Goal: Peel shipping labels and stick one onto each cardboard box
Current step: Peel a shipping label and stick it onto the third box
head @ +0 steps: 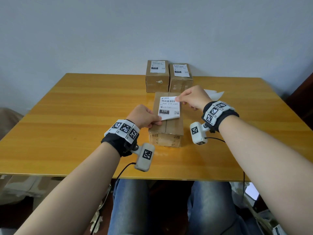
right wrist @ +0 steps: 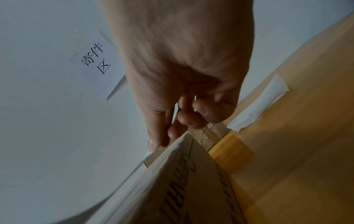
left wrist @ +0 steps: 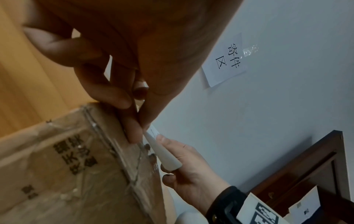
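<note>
You wear black wrist bands (head: 118, 143) with white coded tags (head: 124, 128), a white camera (head: 144, 156) with a black cable (head: 214, 138) under each wrist, bare forearms, and blue jeans (head: 130, 206).

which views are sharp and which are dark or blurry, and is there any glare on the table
Head view: evenly lit and sharp, the white shipping label print readable, faint glare on the glossy yellow wooden table beside the brown cardboard box. Left wrist view: left hand close, dark and soft, the tape on the box glinting. Right wrist view: dim, right hand shadowed, box edge blurred, strong wide-angle bending.
</note>
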The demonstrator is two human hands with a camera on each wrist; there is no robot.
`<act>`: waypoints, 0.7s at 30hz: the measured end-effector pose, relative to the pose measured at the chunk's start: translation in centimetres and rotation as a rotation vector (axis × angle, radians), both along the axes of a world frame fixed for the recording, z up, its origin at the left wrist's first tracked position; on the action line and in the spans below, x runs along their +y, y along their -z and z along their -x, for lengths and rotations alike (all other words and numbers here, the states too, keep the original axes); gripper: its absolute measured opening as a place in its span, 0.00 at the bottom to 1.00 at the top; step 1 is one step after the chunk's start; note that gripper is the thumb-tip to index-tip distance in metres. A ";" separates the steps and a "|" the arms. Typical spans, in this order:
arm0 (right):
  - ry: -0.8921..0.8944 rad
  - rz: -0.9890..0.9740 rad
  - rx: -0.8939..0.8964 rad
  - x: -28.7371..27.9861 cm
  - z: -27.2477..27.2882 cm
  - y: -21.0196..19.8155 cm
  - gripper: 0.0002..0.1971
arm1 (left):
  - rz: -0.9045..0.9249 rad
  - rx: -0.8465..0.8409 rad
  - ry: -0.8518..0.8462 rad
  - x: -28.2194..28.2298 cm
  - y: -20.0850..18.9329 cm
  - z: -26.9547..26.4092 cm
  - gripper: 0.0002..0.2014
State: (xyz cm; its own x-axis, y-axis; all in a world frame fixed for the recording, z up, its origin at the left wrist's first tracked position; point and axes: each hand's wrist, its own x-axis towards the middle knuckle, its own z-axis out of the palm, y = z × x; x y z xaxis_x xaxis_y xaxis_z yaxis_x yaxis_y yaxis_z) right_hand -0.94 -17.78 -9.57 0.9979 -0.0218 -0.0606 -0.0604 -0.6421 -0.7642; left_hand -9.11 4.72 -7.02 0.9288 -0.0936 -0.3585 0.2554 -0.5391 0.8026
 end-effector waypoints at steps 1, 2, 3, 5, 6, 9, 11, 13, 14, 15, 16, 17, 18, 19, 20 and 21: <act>0.009 -0.005 -0.001 0.1 -0.1 0.1 0.09 | -0.007 0.004 0.003 0.0 0.0 -0.1 0.14; 0.018 -0.008 0.001 0.2 -0.2 0.1 0.09 | -0.011 0.009 0.005 0.0 -0.1 -0.1 0.14; 0.024 -0.008 0.003 0.3 -0.3 0.2 0.09 | -0.014 0.013 0.007 0.0 -0.1 -0.2 0.14; 0.030 -0.004 0.002 0.5 -0.4 0.2 0.09 | -0.024 0.017 0.010 0.0 0.0 -0.3 0.14; 0.035 -0.001 0.003 0.7 -0.5 0.3 0.09 | -0.028 0.020 0.012 0.0 0.0 -0.4 0.13; 0.046 0.007 0.006 0.9 -0.6 0.6 0.09 | -0.020 0.037 0.020 -0.1 0.2 -0.9 0.13; 0.048 0.013 0.011 0.9 -0.7 0.7 0.09 | -0.030 0.048 0.033 -0.1 0.2 -1.3 0.11; 0.050 0.002 0.020 0.9 -0.7 0.8 0.09 | -0.046 0.061 0.040 0.0 0.2 -1.7 0.07; 0.050 -0.003 0.023 0.8 -0.8 0.8 0.09 | -0.057 0.065 0.044 0.0 0.2 -1.8 0.05; 0.051 -0.008 0.023 0.8 -0.7 0.9 0.09 | -0.075 0.068 0.050 0.0 0.2 -2.1 0.05; 0.051 -0.014 0.023 0.7 -0.7 0.9 0.09 | -0.098 0.072 0.057 0.0 0.2 -2.2 0.08; 0.051 -0.019 0.022 0.7 -0.7 0.9 0.09 | -0.121 0.078 0.067 0.0 0.2 -2.4 0.11; 0.052 -0.023 0.020 0.7 -0.7 0.9 0.09 | -0.142 0.084 0.076 -0.1 0.2 -2.6 0.13; 0.053 -0.028 0.018 0.7 -0.6 1.0 0.09 | -0.160 0.091 0.085 -0.1 0.1 -2.7 0.14; 0.054 -0.032 0.016 0.7 -0.6 1.0 0.08 | -0.176 0.098 0.094 -0.1 0.0 -2.8 0.15; 0.054 -0.036 0.015 0.7 -0.6 1.0 0.08 | -0.191 0.102 0.102 -0.1 0.0 -2.9 0.15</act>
